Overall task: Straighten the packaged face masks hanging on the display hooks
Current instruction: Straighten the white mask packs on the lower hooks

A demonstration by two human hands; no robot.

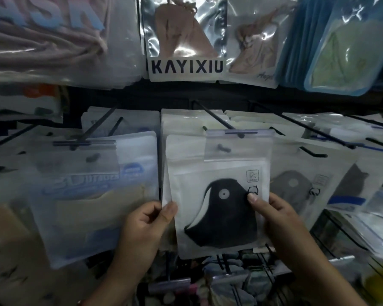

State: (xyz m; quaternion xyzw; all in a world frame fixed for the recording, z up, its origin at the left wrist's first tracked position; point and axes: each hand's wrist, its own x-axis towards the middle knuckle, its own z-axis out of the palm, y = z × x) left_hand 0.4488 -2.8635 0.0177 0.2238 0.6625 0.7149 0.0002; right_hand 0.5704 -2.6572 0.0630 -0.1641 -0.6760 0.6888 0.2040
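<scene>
A white packet holding a black face mask (219,208) hangs at the front of a stack on a black display hook (221,122) in the middle of the view. My left hand (146,224) pinches the packet's lower left edge, thumb on the front. On the right side my right hand (272,215) grips the packet, its thumb pressed on the front near the mask. The packet hangs slightly tilted, its bottom swung to the right.
To the left hangs a stack of blue-printed packets with beige masks (93,195). Grey and black mask packets (296,191) hang on hooks to the right. Above are a "KAYIXIU" packet (186,40) and blue-edged packets (341,45). More hooks and packets sit below.
</scene>
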